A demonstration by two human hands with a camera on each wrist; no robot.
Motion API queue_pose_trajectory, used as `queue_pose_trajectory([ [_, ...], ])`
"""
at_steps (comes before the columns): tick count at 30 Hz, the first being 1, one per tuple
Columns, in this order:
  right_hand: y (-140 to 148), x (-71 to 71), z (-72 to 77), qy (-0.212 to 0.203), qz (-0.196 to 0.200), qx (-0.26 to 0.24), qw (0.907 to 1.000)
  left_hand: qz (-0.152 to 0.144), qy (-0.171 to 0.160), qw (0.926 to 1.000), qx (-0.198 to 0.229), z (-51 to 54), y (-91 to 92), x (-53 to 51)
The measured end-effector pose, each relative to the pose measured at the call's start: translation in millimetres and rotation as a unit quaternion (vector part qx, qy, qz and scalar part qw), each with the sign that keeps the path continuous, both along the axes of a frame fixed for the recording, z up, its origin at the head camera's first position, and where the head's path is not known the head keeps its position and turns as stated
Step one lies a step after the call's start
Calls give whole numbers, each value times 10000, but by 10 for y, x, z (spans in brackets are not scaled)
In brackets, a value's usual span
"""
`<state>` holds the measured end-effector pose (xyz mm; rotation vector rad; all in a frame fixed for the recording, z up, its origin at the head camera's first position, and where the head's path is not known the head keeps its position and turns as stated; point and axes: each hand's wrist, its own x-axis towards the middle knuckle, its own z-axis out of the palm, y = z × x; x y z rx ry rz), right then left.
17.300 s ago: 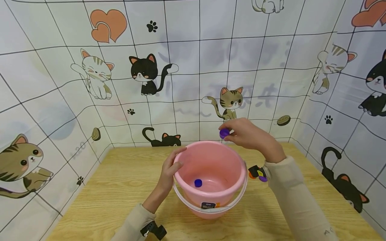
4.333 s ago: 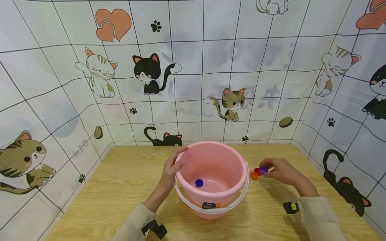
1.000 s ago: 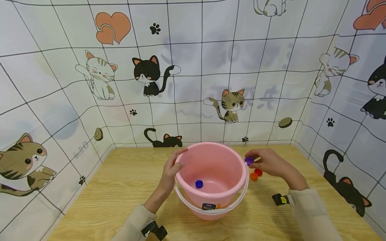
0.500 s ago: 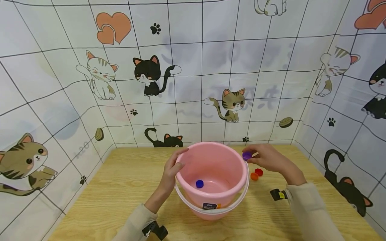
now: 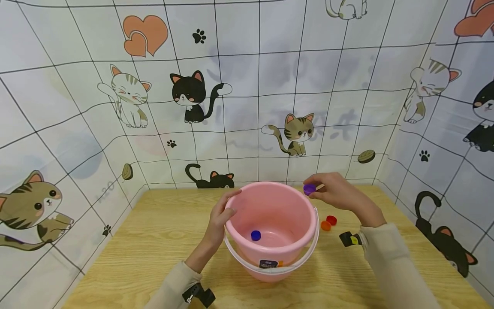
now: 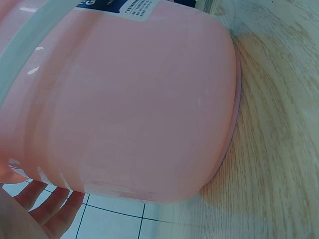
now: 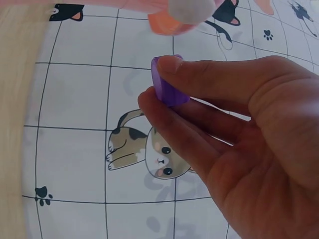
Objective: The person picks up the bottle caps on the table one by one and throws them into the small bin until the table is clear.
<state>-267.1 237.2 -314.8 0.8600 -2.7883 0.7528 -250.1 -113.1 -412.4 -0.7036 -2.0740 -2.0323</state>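
Observation:
A pink bucket [image 5: 270,214] with a white handle stands upright on the table. My left hand [image 5: 216,219] grips its left rim, thumb over the inner side; in the left wrist view, fingers [image 6: 72,206] lie against the outside. Between thumb and fingers of my right hand [image 5: 339,193], a purple bottle cap [image 5: 309,189] is pinched, just beyond the bucket's right back rim. The same cap [image 7: 169,84] shows in the right wrist view. Inside the bucket, a blue bottle cap [image 5: 256,235] lies on the bottom. The near inner wall hides part of the floor.
An orange bottle cap [image 5: 326,225] and a red bottle cap [image 5: 331,220] lie close together on the wooden table [image 5: 154,240], right of the bucket. A cat-printed cloth wall [image 5: 247,150] encloses the back and sides. The bucket's handle [image 5: 275,270] hangs down in front.
Over the last second my right hand has lifted the purple bottle cap up and left from beside the bucket. Around four seconds ago it was at the caps on the table. My left hand stays put.

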Motion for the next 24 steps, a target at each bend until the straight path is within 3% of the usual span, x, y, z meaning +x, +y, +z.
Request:
queue_pose_trajectory([
  [10,-160,-80,244,416,54,291,9987,24,56,10000,33,37,6,15],
  [24,-359,-101,478,421,267,222,9985,-25,12,10000,-5,24,3,20],
])
